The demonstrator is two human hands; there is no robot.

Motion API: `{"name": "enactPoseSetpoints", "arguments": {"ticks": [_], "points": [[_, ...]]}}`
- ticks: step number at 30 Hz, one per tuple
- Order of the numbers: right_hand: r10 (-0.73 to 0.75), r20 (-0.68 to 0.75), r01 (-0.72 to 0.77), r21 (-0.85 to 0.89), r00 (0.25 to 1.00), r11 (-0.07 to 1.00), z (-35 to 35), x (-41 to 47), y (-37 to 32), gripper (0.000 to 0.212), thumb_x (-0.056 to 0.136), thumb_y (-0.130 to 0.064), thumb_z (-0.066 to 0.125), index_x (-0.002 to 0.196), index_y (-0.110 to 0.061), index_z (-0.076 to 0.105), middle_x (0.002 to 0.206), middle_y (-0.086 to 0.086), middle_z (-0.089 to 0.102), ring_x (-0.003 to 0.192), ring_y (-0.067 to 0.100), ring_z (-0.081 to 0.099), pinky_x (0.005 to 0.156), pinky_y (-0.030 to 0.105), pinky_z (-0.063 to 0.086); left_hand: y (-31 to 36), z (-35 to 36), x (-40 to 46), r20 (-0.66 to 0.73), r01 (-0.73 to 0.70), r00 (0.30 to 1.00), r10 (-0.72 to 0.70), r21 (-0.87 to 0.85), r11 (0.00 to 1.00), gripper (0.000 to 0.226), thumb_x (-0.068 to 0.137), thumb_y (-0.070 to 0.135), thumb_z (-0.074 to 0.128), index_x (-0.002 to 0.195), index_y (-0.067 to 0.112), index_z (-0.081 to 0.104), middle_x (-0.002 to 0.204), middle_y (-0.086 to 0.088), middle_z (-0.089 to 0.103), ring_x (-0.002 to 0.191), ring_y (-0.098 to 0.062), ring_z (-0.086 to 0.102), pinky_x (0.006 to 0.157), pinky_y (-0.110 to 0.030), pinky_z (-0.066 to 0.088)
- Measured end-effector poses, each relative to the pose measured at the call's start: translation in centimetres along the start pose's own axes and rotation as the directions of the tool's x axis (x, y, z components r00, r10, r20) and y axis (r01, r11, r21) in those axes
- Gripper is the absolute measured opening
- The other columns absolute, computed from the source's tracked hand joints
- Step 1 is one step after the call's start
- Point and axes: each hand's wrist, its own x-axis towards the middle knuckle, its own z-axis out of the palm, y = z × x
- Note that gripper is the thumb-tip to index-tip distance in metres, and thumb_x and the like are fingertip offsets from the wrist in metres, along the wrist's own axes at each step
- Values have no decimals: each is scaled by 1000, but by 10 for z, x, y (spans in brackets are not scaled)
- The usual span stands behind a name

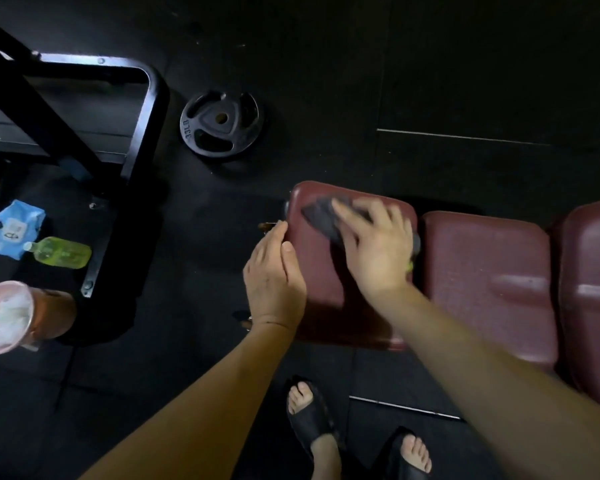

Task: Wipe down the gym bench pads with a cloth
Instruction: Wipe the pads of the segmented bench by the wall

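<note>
A gym bench with dark red pads runs from the centre to the right edge. On its left end pad (321, 292) lies a dark grey cloth (321, 218). My right hand (374, 244) presses flat on the cloth with fingers spread, blurred by motion. At the pad's left edge my left hand (274, 275) rests with straight fingers, thumb on top of the pad. The middle pad (485, 282) and the right pad (593, 299) are bare.
A black weight plate (221, 124) lies on the dark floor behind the bench. A black machine frame (146, 133) stands at the left, with a blue pack (13, 228), a green bottle (61, 252) and a pink bin (6, 315). My sandalled feet (309, 414) stand near the bench.
</note>
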Motion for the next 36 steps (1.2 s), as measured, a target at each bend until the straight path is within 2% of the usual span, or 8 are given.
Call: {"name": "enactPoseSetpoints", "arguments": {"ticks": [3, 7, 12, 16, 20, 25, 31, 36], "points": [[107, -54, -107, -2, 993, 994, 11, 41, -2, 29, 100, -29, 58, 124, -33, 74, 109, 1, 66, 90, 31, 58, 72, 44, 46, -3, 3, 3, 22, -81, 997, 78, 149, 986, 60, 101, 37, 21, 156, 23, 40, 161, 9, 40, 148, -7, 33, 124, -36, 23], [27, 39, -29, 49, 999, 998, -12, -33, 6, 32, 100, -26, 59, 129, -33, 72, 105, 4, 66, 86, 32, 57, 72, 43, 41, -4, 4, 4, 61, -96, 994, 87, 172, 980, 61, 100, 36, 21, 159, 25, 32, 165, 11, 32, 150, -2, 26, 122, -26, 15], [-56, 62, 53, 62, 996, 997, -15, -39, 27, 28, 100, -31, 59, 122, -33, 76, 102, 1, 69, 84, 34, 57, 71, 40, 39, -4, 5, 5, 73, -102, 993, 91, 169, 980, 61, 100, 33, 22, 160, 24, 31, 166, 9, 31, 151, -5, 26, 126, -38, 20], [18, -39, -17, 14, 999, 1000, 6, 33, 37, 26, 101, -32, 59, 121, -29, 76, 100, 4, 65, 87, 34, 56, 68, 45, 47, -9, 6, 4, 89, -167, 984, 152, 203, 965, 60, 103, 38, 18, 161, 25, 27, 167, 7, 29, 152, -10, 25, 125, -39, 20], [130, -14, -129, 66, 991, 989, -10, -23, 30, 26, 99, -28, 64, 122, -32, 76, 101, 3, 64, 86, 32, 52, 67, 42, 40, -10, 5, 4, 108, -182, 981, 160, 241, 953, 62, 102, 37, 17, 162, 25, 22, 169, 8, 23, 154, -7, 21, 126, -38, 18], [-38, 72, 33, 66, 997, 997, -26, -55, 44, 27, 98, -30, 61, 120, -32, 77, 99, 1, 66, 86, 31, 52, 65, 40, 42, -8, 7, 6, 96, -167, 984, 147, 257, 952, 63, 100, 35, 20, 162, 22, 26, 168, 7, 26, 153, -8, 24, 125, -41, 22], [205, -76, -204, 25, 976, 979, 7, 42, 69, 26, 102, -35, 59, 119, -27, 77, 98, 2, 64, 83, 29, 55, 65, 45, 48, -13, 8, 6, 90, -191, 981, 174, 249, 949, 62, 102, 38, 18, 162, 24, 26, 168, 8, 27, 153, -9, 26, 125, -43, 24], [250, -39, -246, 78, 968, 966, -21, -45, 63, 24, 102, -28, 63, 121, -27, 77, 97, 4, 62, 80, 30, 53, 65, 46, 48, -10, 8, 5, 83, -165, 985, 149, 251, 954, 62, 100, 36, 21, 161, 25, 27, 167, 8, 28, 152, -10, 29, 124, -46, 26]]}}
